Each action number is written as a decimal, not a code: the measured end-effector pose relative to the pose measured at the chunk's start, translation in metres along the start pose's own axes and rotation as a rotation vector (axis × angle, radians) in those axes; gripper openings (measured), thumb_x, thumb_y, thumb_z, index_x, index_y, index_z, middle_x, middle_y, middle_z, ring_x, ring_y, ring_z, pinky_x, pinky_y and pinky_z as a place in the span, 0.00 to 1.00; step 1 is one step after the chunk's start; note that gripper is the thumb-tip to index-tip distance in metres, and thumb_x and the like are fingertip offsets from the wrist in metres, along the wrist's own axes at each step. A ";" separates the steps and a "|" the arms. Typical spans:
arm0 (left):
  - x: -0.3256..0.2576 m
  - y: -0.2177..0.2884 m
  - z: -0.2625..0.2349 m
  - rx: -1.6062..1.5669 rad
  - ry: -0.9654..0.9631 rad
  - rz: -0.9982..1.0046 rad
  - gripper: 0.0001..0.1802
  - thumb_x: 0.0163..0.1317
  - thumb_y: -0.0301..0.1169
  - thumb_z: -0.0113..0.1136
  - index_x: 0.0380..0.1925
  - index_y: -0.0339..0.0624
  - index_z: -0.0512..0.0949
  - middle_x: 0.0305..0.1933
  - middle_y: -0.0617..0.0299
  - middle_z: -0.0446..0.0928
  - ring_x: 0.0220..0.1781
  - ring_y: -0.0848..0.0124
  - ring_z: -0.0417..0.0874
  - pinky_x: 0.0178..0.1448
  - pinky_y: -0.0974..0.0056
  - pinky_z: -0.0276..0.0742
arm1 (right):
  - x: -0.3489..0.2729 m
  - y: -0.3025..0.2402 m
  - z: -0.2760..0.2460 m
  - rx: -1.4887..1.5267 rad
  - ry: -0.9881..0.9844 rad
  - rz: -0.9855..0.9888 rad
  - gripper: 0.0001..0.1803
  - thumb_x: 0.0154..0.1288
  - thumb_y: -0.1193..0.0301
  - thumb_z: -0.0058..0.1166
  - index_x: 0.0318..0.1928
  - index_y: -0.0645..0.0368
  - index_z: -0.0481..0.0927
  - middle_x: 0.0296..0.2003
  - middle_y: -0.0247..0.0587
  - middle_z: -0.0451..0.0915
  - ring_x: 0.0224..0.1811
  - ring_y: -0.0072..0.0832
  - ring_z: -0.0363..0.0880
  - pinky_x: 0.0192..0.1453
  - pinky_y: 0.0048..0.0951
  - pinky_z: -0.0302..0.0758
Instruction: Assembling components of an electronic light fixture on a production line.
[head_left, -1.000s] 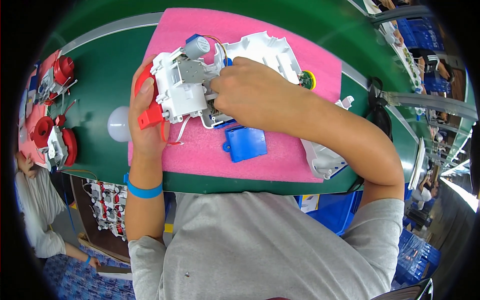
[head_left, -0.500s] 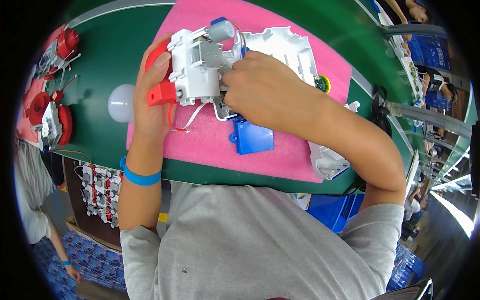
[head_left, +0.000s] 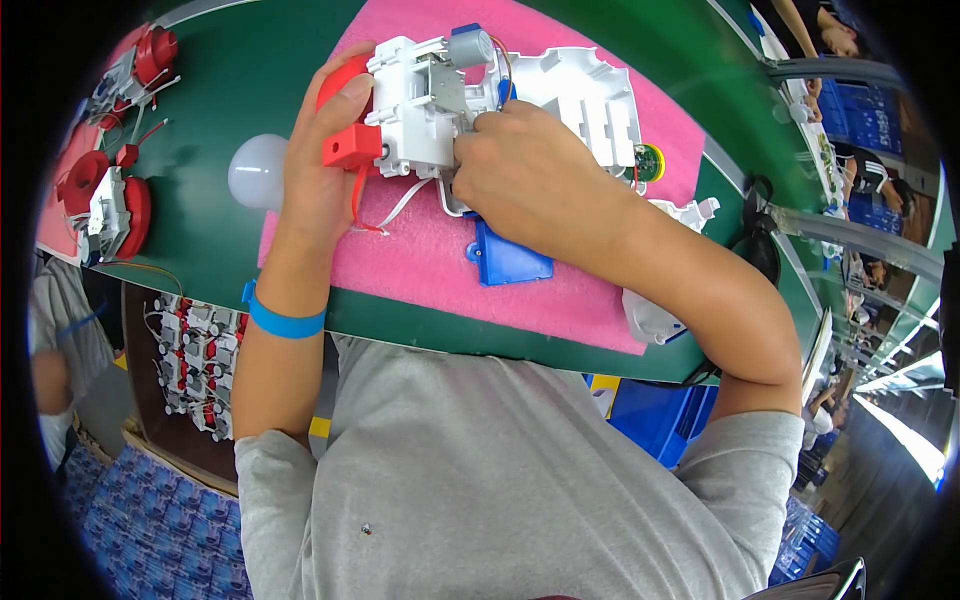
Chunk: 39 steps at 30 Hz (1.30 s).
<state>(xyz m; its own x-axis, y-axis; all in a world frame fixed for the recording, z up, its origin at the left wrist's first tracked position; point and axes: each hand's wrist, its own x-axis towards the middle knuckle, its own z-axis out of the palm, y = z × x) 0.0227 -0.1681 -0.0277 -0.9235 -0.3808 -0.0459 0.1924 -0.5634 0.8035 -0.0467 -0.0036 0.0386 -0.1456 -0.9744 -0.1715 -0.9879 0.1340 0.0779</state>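
Observation:
My left hand (head_left: 312, 180) is closed round the left side of a white plastic motor assembly (head_left: 412, 110), its thumb by a round red part (head_left: 342, 85). A grey cylindrical motor (head_left: 470, 48) sits at the assembly's top, and a red block (head_left: 352, 147) juts from its lower left. Against the right side of it, my right hand (head_left: 530, 160) is curled with knuckles up. Its fingertips are hidden, so what they grip cannot be made out. Just beyond that hand lies an open white housing shell (head_left: 610, 110). A blue plastic piece (head_left: 515, 258) shows below the right hand.
A pink mat (head_left: 430, 285) covers part of the green table (head_left: 210, 215). A white dome (head_left: 258, 172) stands left of my left wrist. Red-and-white assemblies (head_left: 120, 210) lie farther left, and several more fill a box (head_left: 195, 365) below. A yellow-ringed part (head_left: 650, 162) is at right.
The assembly and both hands have shifted slightly right and up in view. The grips look the same. At the far left, another person has moved.

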 end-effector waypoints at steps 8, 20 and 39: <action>0.005 -0.002 0.000 -0.010 -0.035 0.012 0.27 0.64 0.37 0.51 0.59 0.34 0.65 0.56 0.51 0.71 0.57 0.65 0.75 0.61 0.62 0.71 | -0.021 0.019 -0.013 0.062 0.046 0.090 0.05 0.51 0.75 0.55 0.30 0.58 0.83 0.32 0.40 0.79 0.38 0.37 0.80 0.43 0.37 0.77; 0.005 -0.005 -0.002 0.005 -0.054 0.048 0.28 0.70 0.46 0.46 0.61 0.35 0.62 0.57 0.52 0.69 0.56 0.67 0.74 0.59 0.63 0.72 | 0.002 -0.054 -0.035 0.173 0.196 0.041 0.15 0.54 0.72 0.52 0.44 0.57 0.81 0.26 0.41 0.78 0.27 0.36 0.82 0.31 0.35 0.78; 0.006 0.024 0.028 0.558 -0.108 0.347 0.29 0.61 0.44 0.62 0.55 0.36 0.67 0.49 0.54 0.74 0.49 0.71 0.76 0.52 0.68 0.73 | -0.027 0.007 -0.059 1.119 0.036 0.149 0.06 0.54 0.84 0.59 0.34 0.65 0.82 0.31 0.42 0.82 0.31 0.28 0.83 0.36 0.25 0.81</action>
<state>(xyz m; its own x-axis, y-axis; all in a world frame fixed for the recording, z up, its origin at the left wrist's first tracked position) 0.0120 -0.1630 0.0078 -0.8725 -0.3794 0.3077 0.3112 0.0539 0.9488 -0.0467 0.0133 0.1016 -0.2828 -0.9372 -0.2041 -0.4554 0.3184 -0.8314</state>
